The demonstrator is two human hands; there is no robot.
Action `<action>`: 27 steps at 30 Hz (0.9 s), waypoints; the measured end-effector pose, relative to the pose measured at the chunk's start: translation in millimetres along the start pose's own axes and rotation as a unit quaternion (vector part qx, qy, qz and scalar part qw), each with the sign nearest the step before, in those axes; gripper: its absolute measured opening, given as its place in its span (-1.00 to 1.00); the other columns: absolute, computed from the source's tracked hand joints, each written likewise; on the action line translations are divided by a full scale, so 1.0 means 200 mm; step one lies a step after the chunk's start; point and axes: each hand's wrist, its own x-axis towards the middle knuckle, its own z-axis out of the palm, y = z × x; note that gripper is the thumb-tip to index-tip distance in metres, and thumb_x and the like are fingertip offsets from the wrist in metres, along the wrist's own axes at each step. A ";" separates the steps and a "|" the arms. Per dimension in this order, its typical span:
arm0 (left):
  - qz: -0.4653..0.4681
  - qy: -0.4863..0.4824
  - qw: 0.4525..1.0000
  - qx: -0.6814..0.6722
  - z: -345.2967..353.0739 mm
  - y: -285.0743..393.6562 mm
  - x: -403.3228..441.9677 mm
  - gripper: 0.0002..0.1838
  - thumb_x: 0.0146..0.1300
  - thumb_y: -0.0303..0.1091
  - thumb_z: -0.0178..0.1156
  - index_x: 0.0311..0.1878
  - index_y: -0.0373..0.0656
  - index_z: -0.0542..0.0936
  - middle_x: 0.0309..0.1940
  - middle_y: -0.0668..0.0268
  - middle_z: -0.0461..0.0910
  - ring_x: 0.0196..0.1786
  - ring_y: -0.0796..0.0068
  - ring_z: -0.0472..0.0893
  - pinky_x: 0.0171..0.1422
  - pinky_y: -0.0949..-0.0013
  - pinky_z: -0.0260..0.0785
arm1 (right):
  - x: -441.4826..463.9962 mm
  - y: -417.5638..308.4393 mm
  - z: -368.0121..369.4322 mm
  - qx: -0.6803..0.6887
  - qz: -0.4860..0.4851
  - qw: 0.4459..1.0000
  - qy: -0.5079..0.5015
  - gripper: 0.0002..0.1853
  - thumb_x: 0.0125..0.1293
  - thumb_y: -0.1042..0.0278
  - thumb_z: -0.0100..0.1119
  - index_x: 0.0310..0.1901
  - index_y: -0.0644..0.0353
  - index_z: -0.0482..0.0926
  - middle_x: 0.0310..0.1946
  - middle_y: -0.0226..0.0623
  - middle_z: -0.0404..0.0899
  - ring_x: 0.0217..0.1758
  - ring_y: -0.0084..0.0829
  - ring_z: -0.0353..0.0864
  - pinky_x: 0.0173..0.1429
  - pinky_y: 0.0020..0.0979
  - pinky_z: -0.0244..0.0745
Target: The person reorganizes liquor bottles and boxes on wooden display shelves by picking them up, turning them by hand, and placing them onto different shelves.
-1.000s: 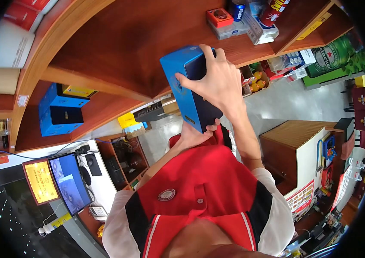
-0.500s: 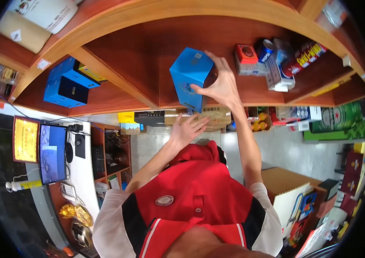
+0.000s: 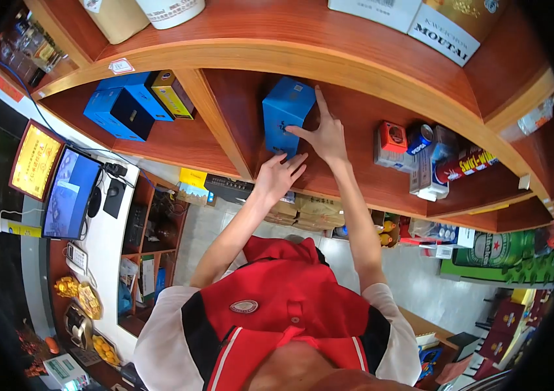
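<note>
A tall blue box stands inside the middle compartment of the wooden shelf, near its left divider. My right hand is at the box's right side, thumb on its front face and index finger stretched up along the edge. Below the box's lower end is my left hand, fingers spread near the shelf's front edge; whether its fingertips touch the box I cannot tell. Nothing else is in either hand.
Right of the box lie a red box, a Pepsi can and a red spray can. More blue boxes fill the left compartment. A monitor stands at the left. Moutai cartons sit above.
The blue box went from between both hands into the shelf compartment. My left hand let go of its bottom and spread; my right hand's fingers opened along its side. The view has turned.
</note>
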 end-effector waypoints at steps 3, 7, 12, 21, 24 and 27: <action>-0.003 0.008 1.000 -0.001 -0.03 0.02 0.10 -0.92 0.47 -0.39 0.14 -0.06 -0.13 0.50 0.33 -0.10 0.44 0.56 -0.03 0.36 0.67 -0.04 0.20 | 0.09 0.02 0.03 0.008 0.023 0.998 -0.056 0.25 0.04 0.08 0.70 0.68 0.13 0.06 -0.09 0.10 0.77 0.02 -0.04 0.81 0.16 -0.21 0.70; 0.019 0.034 0.999 0.027 -0.02 0.05 0.25 -0.86 0.47 -0.39 0.15 -0.03 -0.16 0.42 0.33 -0.03 0.38 0.54 0.00 0.39 0.65 -0.05 0.22 | 0.26 0.23 0.19 0.097 -0.020 0.994 -0.054 0.07 0.11 0.19 0.67 0.59 0.24 0.21 0.16 0.07 0.71 0.21 -0.08 0.75 0.30 -0.21 0.64; 0.021 0.062 0.997 0.051 0.04 0.11 0.36 -0.80 0.47 -0.38 0.16 0.04 -0.17 0.40 0.35 -0.03 0.36 0.53 0.03 0.42 0.62 0.00 0.27 | 0.33 0.23 0.18 0.112 -0.056 0.991 -0.036 -0.17 0.16 0.27 0.66 0.39 0.36 0.42 0.20 0.07 0.69 0.28 -0.17 0.70 0.35 -0.20 0.60; -0.073 -0.033 0.977 0.197 -0.08 0.14 -0.01 -0.46 0.60 -0.04 0.03 0.47 -0.16 0.34 0.39 0.07 0.54 0.39 0.11 0.59 0.44 0.10 0.42 | 0.27 0.31 0.34 0.218 -0.028 0.974 0.051 -0.33 0.28 0.37 0.57 0.32 0.50 0.47 0.18 -0.08 0.67 0.19 -0.36 0.68 0.28 -0.32 0.58; -0.115 -0.130 0.937 0.304 0.05 0.35 -0.46 -0.47 0.60 -0.03 0.04 0.40 -0.21 0.54 0.31 0.05 0.63 0.28 0.20 0.68 0.34 0.21 0.50 | 0.18 0.20 0.33 0.177 0.007 0.980 0.088 -0.23 0.26 0.28 0.61 0.40 0.40 0.42 0.23 -0.06 0.66 0.15 -0.35 0.69 0.20 -0.33 0.60; 0.030 -0.038 0.886 0.462 0.04 0.78 -0.74 -0.62 0.56 -0.19 0.05 0.17 -0.26 0.65 0.15 0.09 0.70 0.08 0.24 0.76 0.13 0.24 0.61 | -0.03 0.25 0.39 0.141 0.045 0.971 0.187 -0.36 0.25 0.29 0.62 0.24 0.33 0.47 0.12 -0.15 0.58 0.18 -0.37 0.59 0.19 -0.32 0.58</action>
